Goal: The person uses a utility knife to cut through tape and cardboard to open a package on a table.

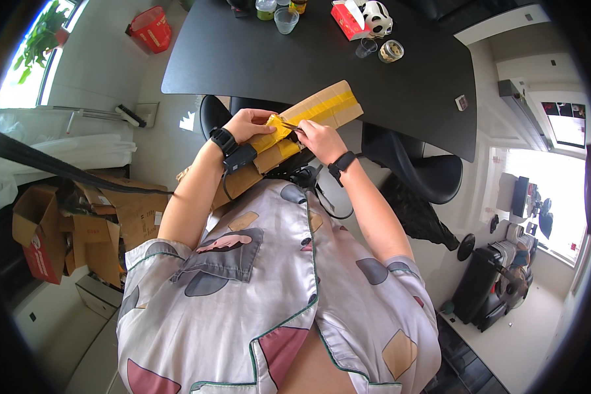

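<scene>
A long cardboard box (325, 109) with yellow packing tape (332, 106) along it lies tilted in front of me, between my body and the table. My left hand (250, 124) pinches a crumpled, loose piece of the tape (274, 127) near the box's middle. In my right hand (320, 139) is a small pair of scissors (290, 126), blades pointing left against that tape. My fingers cover the handles. Below the hands, a torn cardboard flap (276, 153) also bears yellow tape. Both wrists wear black bands, and a small black device (240, 158) sits by the left one.
Beyond the box stands a black table (256, 64) with a plastic cup (286, 20), a glass jar (391, 51) and a red tissue box (349, 20). Black chairs (418, 172) are tucked at its near edge. Opened cartons (91, 236) are piled at left. A cable (342, 216) hangs near my right forearm.
</scene>
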Demonstrator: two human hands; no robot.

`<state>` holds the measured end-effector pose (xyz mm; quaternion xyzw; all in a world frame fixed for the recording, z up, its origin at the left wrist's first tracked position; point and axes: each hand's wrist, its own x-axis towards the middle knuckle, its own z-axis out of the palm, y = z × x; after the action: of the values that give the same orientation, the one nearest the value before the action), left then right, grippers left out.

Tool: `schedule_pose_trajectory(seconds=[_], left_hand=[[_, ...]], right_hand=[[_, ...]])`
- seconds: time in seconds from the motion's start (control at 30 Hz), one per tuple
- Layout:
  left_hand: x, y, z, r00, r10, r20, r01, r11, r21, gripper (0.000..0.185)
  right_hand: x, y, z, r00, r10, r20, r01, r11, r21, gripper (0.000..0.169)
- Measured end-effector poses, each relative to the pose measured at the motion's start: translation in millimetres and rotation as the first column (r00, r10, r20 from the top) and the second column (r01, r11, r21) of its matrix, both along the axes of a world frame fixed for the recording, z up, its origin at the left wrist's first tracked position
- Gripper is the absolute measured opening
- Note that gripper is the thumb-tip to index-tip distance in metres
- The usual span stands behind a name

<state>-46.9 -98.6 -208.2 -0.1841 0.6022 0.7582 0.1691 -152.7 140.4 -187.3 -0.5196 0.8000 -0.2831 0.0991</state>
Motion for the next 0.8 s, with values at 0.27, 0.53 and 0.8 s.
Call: schedule_pose_trajectory(seconds=[0.27, 0.53, 0.8], left_hand=[[2.5, -7.1, -3.8, 0.999, -0.041, 0.025, 0.044, 0.995, -0.094, 0.051], [3.0, 1.9, -0.3, 1.0, 0.001, 0.029, 0.003, 0.989, -0.145, 0.05], [3.2, 3.3, -2.1, 1.0, 0.021, -0.007, -0.022, 0.985, -0.173, 0.048]], right_hand=[[-2.8, 8.7, 11.9, 0.984, -0.115, 0.133, 0.122, 0.991, -0.049, 0.015], [7.6, 4.9, 9.5, 0.95, -0.281, 0.136, 0.271, 0.958, 0.09, 0.028], [6.4, -2.3, 5.6, 0.958, -0.281, 0.052, 0.263, 0.939, 0.222, 0.021]])
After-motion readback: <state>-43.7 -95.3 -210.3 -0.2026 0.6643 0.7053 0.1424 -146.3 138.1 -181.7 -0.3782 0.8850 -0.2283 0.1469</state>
